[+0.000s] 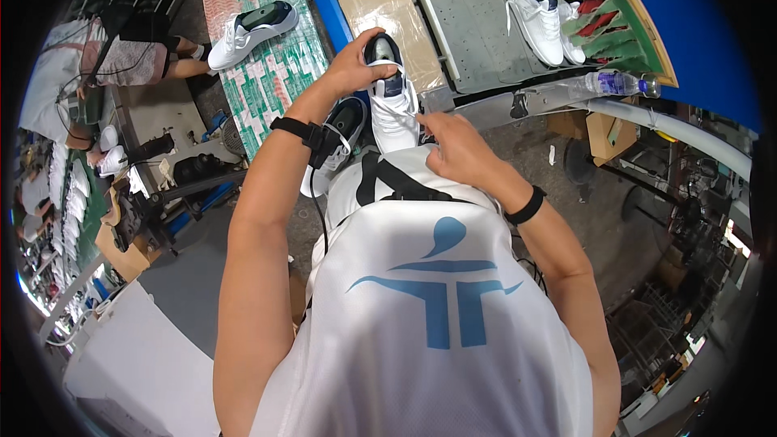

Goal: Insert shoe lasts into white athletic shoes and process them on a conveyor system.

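My left hand grips a white sneaker at its collar, with the thumb over the tongue. The shoe has a dark lining and white laces, and its toe points toward me. My right hand is beside the shoe, index finger stretched to its laced side and thumb apart from that finger. Whether a lace end touches that fingertip is too small to tell. Another white sneaker with a dark lining sits left of the held one, partly behind my left wrist.
A white sneaker lies on a tape-covered board at the far left. Ahead is a brown taped surface. A white pair rests on a grey perforated conveyor, near a plastic bottle. Another person is at left.
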`<state>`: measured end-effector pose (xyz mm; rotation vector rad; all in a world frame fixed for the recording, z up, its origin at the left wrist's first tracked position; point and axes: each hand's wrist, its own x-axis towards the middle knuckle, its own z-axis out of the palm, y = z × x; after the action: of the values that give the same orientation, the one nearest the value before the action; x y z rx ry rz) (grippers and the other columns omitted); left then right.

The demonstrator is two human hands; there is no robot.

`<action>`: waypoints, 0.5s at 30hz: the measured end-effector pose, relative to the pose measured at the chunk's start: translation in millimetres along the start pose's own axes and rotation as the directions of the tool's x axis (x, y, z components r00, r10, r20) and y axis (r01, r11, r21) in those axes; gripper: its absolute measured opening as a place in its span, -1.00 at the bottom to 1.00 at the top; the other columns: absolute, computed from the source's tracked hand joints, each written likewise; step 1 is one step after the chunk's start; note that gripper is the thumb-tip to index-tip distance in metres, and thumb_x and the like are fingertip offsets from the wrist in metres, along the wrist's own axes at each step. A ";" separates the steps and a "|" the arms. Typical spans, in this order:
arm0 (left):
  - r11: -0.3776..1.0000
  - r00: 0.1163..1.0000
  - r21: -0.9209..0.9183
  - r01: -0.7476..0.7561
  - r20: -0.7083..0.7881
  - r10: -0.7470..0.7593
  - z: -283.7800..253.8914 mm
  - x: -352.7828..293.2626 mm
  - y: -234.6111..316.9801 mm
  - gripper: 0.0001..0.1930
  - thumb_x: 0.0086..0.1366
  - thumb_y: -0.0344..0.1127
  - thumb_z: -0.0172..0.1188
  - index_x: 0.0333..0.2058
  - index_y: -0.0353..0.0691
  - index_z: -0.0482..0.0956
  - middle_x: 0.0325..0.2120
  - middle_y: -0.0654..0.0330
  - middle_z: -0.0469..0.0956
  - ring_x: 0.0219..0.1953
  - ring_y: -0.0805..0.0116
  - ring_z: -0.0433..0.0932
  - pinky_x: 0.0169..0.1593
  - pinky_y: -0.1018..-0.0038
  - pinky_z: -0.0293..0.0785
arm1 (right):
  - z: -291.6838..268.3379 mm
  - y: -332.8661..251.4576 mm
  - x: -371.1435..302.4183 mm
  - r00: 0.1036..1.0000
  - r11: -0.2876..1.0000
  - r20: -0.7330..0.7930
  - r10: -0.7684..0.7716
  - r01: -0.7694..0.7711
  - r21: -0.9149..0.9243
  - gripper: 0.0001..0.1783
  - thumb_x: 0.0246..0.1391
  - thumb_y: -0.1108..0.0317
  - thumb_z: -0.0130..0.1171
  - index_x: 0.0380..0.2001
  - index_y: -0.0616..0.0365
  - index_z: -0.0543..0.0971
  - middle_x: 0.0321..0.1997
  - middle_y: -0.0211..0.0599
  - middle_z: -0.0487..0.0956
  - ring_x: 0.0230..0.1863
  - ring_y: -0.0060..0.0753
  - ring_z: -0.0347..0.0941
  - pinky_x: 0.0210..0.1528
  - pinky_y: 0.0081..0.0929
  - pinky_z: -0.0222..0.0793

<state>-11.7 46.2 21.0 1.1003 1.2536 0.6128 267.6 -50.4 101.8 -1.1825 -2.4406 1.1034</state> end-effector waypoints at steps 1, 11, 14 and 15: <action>0.998 0.998 0.015 -0.055 0.006 0.055 -1.3 2.1 -9.1 -0.05 0.19 -0.28 0.65 0.49 0.05 0.30 0.33 0.06 0.44 0.33 0.16 0.45 0.31 0.30 0.46 | 0.0 -0.6 0.3 1.000 1.000 -0.002 -0.027 0.027 0.005 -0.33 -0.07 0.53 0.18 0.23 0.31 0.53 -0.04 0.10 0.64 0.05 0.19 0.55 0.25 0.01 0.37; 0.999 0.996 0.007 -0.050 -0.078 0.050 17.7 1.0 -13.3 -0.06 0.16 -0.42 0.64 0.47 0.02 0.33 0.25 0.12 0.50 0.13 0.29 0.61 0.06 0.41 0.63 | 38.3 -3.0 39.1 0.971 0.942 0.035 -0.238 0.240 -0.234 -0.36 -0.14 0.53 0.25 0.14 0.35 0.57 -0.11 0.05 0.63 -0.04 0.15 0.59 0.08 0.00 0.42; 0.993 0.982 0.007 -0.117 -0.149 0.117 18.5 -1.2 -19.4 -0.11 0.12 -0.36 0.63 0.41 -0.19 0.40 0.11 0.08 0.65 0.12 0.26 0.62 0.24 0.35 0.54 | 24.8 -34.6 45.3 0.987 0.974 0.153 -0.060 0.024 0.227 -0.38 -0.13 0.55 0.21 0.13 0.43 0.54 -0.07 0.08 0.66 -0.04 0.21 0.61 0.05 0.05 0.49; 0.995 0.986 -0.011 -0.103 -0.133 0.100 19.8 -2.7 -12.3 -0.08 0.14 -0.36 0.62 0.44 -0.20 0.35 0.12 0.06 0.64 0.13 0.26 0.62 0.24 0.35 0.54 | 20.9 -30.0 38.6 0.993 0.967 0.113 -0.039 0.009 0.256 -0.42 -0.05 0.55 0.19 0.13 0.40 0.53 -0.05 0.06 0.68 -0.05 0.20 0.64 0.04 0.01 0.55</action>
<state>4.0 32.8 10.0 1.1283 1.3090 0.7836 214.7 -44.7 103.6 -1.0322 -2.2983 1.4657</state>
